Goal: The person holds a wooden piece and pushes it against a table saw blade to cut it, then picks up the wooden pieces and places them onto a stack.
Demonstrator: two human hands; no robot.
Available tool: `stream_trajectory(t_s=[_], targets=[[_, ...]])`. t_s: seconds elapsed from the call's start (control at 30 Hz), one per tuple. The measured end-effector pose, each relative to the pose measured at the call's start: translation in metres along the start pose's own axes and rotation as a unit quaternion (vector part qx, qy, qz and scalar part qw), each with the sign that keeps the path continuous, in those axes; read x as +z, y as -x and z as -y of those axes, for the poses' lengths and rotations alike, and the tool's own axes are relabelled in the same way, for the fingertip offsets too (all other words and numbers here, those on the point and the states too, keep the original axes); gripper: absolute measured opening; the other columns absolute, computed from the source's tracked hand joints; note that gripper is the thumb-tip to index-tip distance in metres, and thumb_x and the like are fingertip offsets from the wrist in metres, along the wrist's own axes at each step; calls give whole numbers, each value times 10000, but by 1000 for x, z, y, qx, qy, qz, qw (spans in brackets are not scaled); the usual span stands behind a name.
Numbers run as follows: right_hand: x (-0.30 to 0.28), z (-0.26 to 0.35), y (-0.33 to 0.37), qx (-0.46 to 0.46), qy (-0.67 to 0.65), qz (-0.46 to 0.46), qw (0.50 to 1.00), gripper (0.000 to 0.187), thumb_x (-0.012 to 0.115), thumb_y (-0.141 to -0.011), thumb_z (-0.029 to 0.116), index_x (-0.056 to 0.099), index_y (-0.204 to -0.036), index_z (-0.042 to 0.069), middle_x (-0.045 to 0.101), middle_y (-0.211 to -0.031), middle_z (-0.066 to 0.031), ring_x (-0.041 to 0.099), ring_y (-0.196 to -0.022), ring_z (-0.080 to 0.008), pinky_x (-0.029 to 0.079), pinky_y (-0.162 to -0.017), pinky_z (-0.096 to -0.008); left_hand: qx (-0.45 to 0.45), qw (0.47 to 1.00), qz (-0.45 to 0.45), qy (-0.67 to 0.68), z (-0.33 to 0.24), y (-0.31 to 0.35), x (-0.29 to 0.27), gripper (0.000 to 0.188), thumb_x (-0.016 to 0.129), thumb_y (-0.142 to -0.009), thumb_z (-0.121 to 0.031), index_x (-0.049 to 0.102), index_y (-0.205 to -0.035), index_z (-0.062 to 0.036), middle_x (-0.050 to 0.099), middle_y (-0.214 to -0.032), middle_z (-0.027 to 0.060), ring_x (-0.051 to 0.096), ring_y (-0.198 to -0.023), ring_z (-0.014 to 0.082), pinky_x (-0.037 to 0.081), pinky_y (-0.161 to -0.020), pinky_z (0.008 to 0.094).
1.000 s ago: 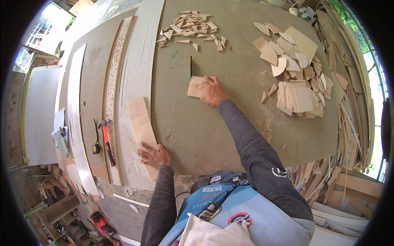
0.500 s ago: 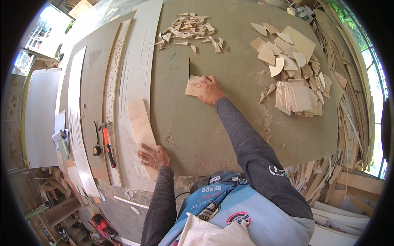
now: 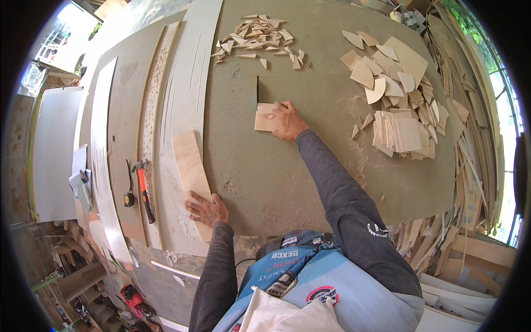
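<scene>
My right hand presses bent fingers and thumb onto a small pale plywood piece, gripping its right side. The far edge of this piece lies at the near end of a thin dark saw blade or slot in the greenish-brown worktop; whether they touch is hard to tell. My left hand rests flat, fingers spread, across the near part of a longer plywood strip. That strip lies slantwise over the edge of a white board.
Small triangular offcuts lie scattered at the far side. To the right are curved wedge pieces and stacked plywood squares. A hammer and tape measure lie left. Wood strips crowd the right edge.
The small plywood piece has shifted slightly right and turned squarer to the dark blade or slot, with my right hand on it. My left hand stays on the strip.
</scene>
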State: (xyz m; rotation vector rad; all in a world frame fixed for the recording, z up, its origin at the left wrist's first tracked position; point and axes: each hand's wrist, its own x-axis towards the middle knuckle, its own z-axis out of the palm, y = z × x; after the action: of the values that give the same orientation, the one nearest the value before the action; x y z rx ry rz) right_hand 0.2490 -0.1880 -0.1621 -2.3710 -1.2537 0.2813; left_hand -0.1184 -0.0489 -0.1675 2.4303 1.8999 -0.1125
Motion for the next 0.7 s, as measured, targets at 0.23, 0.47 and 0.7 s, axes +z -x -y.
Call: stream_trajectory(t_s=[0.23,0.47,0.7], targets=[[5,-2,-4,12,6,-10,1000,628,822,-667,284,674,-1225,39,495,-1488,-213,404,-1366,-391,371,-1200,-433,-11,1000,11,-5,-1,-2,2,929,605,-959,-458,94,-1660,-126,147,-1647,319,124,-1559,437,138,-1218,629],[0,2,1,12,12,11,1000,616,827,-669,285,678,-1217,48,495,-1490,-202,408,-1364,-379,397,-1184,-448,-13,1000,11,-4,-1,-1,2,930,607,-958,-459,93,-1662,-134,146,-1648,316,120,-1561,433,130,-1223,628],[2,0,-2,13,12,4,1000,637,828,-670,293,679,-1237,42,495,-1500,-210,406,-1365,-381,397,-1186,-449,-10,1000,13,-8,-1,-2,2,918,588,-963,-465,97,-1660,-124,146,-1644,325,119,-1560,440,129,-1223,631]])
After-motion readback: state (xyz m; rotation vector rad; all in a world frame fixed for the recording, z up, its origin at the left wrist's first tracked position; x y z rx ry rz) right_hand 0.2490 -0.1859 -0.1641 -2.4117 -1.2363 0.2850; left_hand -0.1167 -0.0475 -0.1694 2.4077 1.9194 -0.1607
